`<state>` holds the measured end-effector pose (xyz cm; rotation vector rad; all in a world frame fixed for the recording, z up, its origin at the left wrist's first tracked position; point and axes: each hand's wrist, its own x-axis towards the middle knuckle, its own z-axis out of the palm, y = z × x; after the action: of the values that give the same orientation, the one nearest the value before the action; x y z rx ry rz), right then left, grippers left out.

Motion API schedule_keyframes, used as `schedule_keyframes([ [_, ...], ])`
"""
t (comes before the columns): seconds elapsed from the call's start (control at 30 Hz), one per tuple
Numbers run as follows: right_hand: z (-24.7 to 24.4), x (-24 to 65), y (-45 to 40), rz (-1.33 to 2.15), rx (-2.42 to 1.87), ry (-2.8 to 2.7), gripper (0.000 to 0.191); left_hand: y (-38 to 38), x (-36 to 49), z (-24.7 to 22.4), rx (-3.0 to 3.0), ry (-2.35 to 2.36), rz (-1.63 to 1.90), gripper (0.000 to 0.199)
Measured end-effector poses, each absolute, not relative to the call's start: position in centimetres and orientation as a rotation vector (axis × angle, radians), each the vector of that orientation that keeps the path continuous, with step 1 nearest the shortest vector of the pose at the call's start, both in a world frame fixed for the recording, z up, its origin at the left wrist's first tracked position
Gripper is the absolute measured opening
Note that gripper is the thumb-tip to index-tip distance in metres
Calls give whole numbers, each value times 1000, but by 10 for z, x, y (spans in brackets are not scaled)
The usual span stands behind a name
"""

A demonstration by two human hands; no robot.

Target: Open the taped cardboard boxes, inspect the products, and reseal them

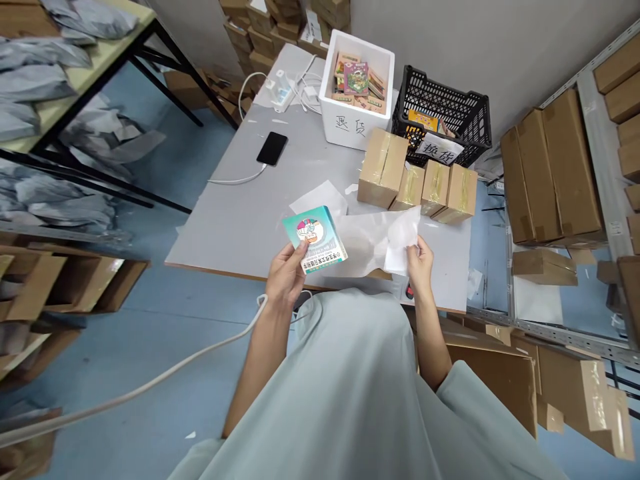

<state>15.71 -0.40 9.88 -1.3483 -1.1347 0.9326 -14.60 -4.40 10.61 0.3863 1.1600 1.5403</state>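
Across the room I can see the person's left hand (pixel 287 277) pinching a teal book (pixel 325 237) between thumb and fingers, tilted over the near edge of the grey tabletop (pixel 215 230). The right hand (pixel 421 262) grips the right end of some whitish wrapping (pixel 367 237), with taped cartons (pixel 381 170) standing just beyond it, in front of a black crate (pixel 475 133).
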Motion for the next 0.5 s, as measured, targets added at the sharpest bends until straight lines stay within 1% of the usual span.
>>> schedule_keyframes([
  [0.1,105,154,3,909,-1348,-1175,38,-45,-146,109,374,1128,1542,68],
  [0.27,110,122,24,879,-1285,-1234,49,-48,-144,123,364,1119,1541,68],
  [0.4,97,71,47,902,-1208,-1326,59,-56,-143,133,367,1121,1508,71],
  [0.5,76,34,65,951,-1181,-1368,62,-64,-149,137,372,1124,1502,71],
])
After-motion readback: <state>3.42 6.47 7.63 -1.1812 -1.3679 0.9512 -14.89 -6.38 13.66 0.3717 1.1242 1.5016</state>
